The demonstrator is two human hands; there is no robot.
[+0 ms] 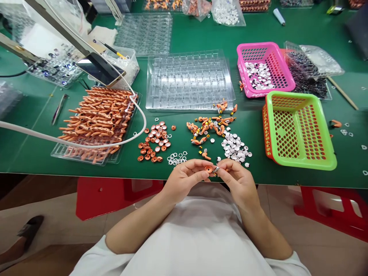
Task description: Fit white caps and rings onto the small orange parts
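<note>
At the table's front edge, my left hand point(186, 177) pinches a small round orange cup point(208, 169) between thumb and fingers. Close beside it, my right hand point(237, 178) grips a small part with a silvery round end point(217, 169); my fingers hide most of it. Just beyond my hands lie a pile of orange cups point(156, 137), white rings point(176, 158), white round discs point(234, 145) and curved orange pieces with yellow tabs point(211, 126).
Stacked orange parts point(97, 115) fill a tray at left, with a white cable point(115, 145) looping over it. Clear moulded trays point(189, 80) lie behind the piles. At right stand a pink basket point(280, 73) holding white pieces and a green basket point(301, 132).
</note>
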